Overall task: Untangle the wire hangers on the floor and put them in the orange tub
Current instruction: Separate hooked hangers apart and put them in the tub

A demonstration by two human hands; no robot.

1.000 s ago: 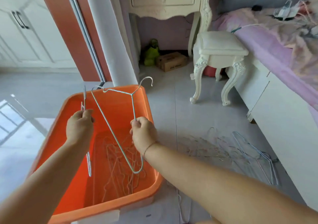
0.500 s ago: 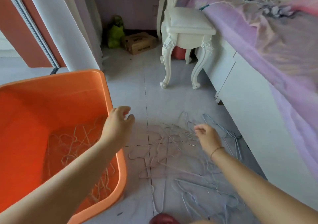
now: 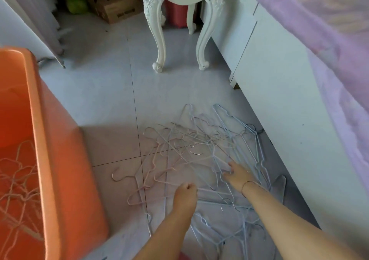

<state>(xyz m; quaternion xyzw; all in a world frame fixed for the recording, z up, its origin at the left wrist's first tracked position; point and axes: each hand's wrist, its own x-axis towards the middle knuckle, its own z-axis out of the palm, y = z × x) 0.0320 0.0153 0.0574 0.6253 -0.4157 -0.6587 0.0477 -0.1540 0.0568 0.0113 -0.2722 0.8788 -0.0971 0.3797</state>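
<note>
Orange tub (image 3: 43,140) cut off by the left and lower edges, only part of its load of hangers (image 3: 18,184) showing. White stool (image 3: 179,18) cropped above its legs. Cardboard box (image 3: 114,3) print too blurred to read. Floor tangle of wire hangers (image 3: 201,152) partly covered by both forearms. Left hand (image 3: 184,195) curled, grip on any wire unclear; right hand (image 3: 238,175) fingertips lost among the blue wires.

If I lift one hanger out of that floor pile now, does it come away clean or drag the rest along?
Probably drags. The pile of wire hangers is interlocked, hooks crossing frames, so neighbours likely follow. Each is thin wire, so likely light and a bit springy. The left hand and right hand are both down in it; whether either grips a wire is unclear.
</note>
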